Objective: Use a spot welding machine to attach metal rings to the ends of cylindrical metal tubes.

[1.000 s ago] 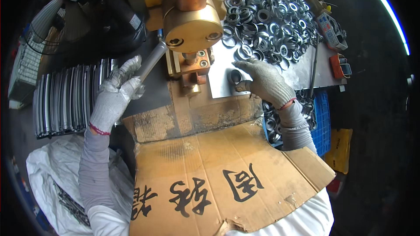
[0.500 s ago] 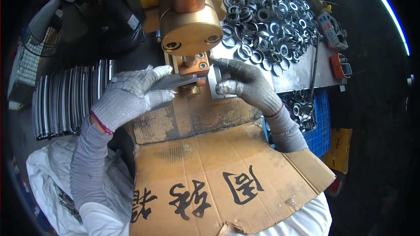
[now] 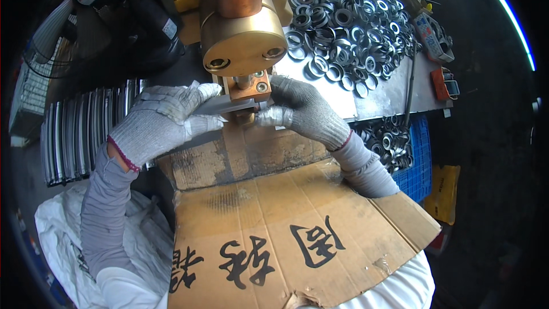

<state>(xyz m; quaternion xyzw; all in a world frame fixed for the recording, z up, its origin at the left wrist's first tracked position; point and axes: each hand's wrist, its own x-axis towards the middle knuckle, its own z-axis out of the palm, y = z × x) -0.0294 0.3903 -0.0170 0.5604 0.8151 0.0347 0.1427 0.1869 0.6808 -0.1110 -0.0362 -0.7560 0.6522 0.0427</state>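
Beside right hand (image 3: 311,109), exposed tabletop edge (image 3: 386,106)

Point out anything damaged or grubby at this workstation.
The brown cardboard sheet at lower middle looks worn: its bottom edge is torn, and dark stains mark its upper part, unlike the cleaner board elsewhere.

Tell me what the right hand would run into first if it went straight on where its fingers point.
The right hand would probably meet the bolted copper-coloured block first. Depth is unclear in this view, so the fingertips may already be touching it.
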